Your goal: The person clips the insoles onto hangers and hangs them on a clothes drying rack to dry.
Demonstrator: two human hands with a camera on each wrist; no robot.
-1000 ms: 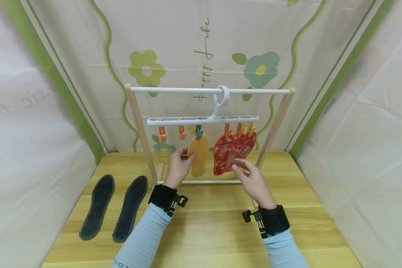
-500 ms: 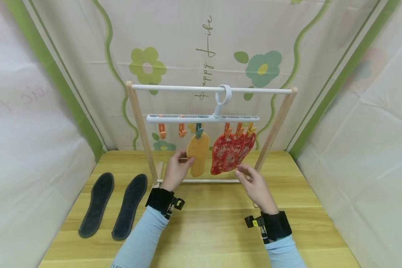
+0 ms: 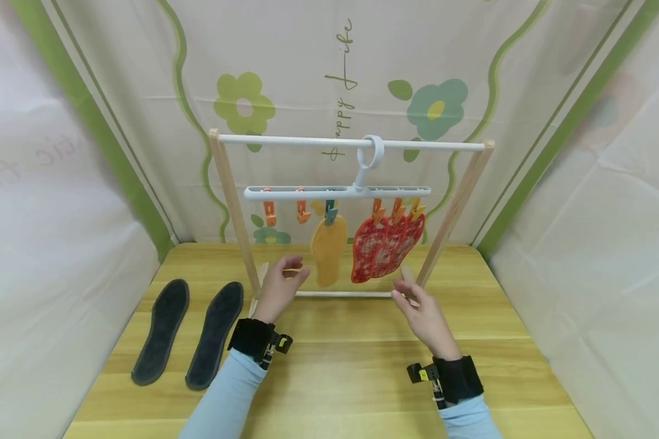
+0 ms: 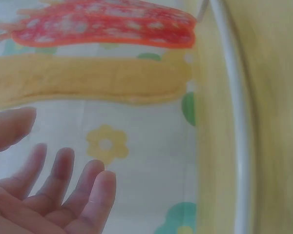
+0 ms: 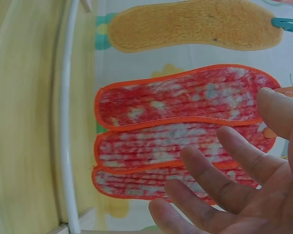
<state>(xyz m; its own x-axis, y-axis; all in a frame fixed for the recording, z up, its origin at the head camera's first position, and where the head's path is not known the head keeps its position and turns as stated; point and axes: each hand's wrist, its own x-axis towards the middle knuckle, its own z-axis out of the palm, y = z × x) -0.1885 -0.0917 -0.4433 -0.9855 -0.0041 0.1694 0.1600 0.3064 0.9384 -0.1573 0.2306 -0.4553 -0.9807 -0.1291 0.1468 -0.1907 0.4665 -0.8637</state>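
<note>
A yellow insole point(image 3: 329, 253) hangs from a teal clip point(image 3: 331, 213) on the white hanger point(image 3: 302, 194). To its right, three red patterned insoles point(image 3: 387, 247) hang side by side from two orange clips and a yellow one point(image 3: 417, 210). My left hand point(image 3: 281, 286) is just left of the yellow insole, fingers loosely bent and holding nothing; the left wrist view shows a gap between the fingers and the yellow insole point(image 4: 93, 80). Below and right of the red insoles, my right hand point(image 3: 425, 314) has its fingers spread with nothing in them.
Two dark grey insoles point(image 3: 162, 332) lie on the wooden table point(image 3: 335, 378) at the left. The hanger hooks over the top bar point(image 3: 291, 141) of a wooden-sided rack point(image 3: 233, 207). Two orange clips point(image 3: 270, 212) on the hanger's left hold nothing. A lower white bar point(image 3: 343, 294) spans the rack.
My left hand has let go of the yellow insole and drawn back left and down. My right hand has moved down and right, away from the red insoles.
</note>
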